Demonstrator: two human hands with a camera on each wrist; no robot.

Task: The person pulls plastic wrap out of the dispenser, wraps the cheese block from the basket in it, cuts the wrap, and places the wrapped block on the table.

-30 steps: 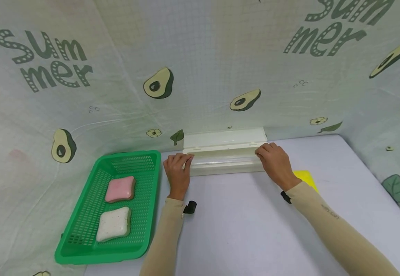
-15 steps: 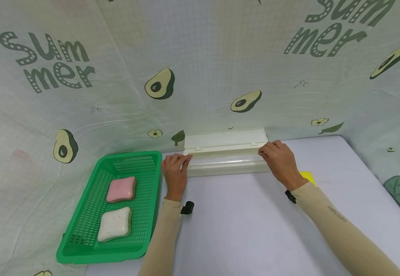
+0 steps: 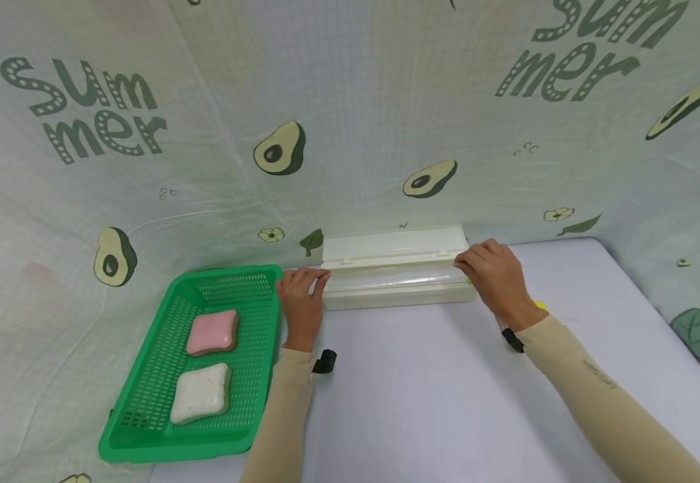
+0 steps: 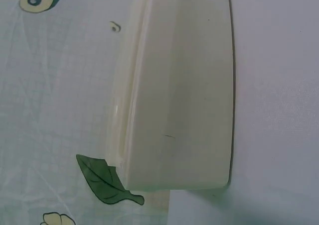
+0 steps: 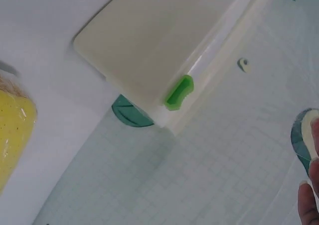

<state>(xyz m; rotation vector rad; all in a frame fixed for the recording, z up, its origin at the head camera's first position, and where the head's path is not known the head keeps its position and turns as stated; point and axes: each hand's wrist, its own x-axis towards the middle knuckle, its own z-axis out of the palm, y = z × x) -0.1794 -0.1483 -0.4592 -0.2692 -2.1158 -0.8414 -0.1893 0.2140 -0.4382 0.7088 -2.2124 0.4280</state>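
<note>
A long white cling film dispenser [image 3: 398,297] lies at the back of the table, its lid [image 3: 394,242] raised against the backdrop. Clear cling film [image 3: 392,276] shines across its opening. At the dispenser's left end, my left hand [image 3: 303,305] pinches the film's edge between thumb and fingers. The right hand [image 3: 497,282] pinches the edge at the other end. A bright green slide cutter [image 5: 179,92] sits on the dispenser's right end in the right wrist view, where some right fingertips [image 5: 307,200] show at the edge. The left wrist view shows the dispenser's side, without the hand.
On the left stands a green basket [image 3: 268,376] holding a pink sponge [image 3: 213,332] and a white speckled sponge [image 3: 201,393]. A yellow plastic-wrapped sponge [image 5: 15,130] lies right of the dispenser, mostly hidden by the right arm in the head view. A printed backdrop [image 3: 356,134] rises behind.
My hands have spread a little apart, the left going left and the right going right and slightly up. The green cutter now peeks out by the right hand; the yellow sponge is more covered.
</note>
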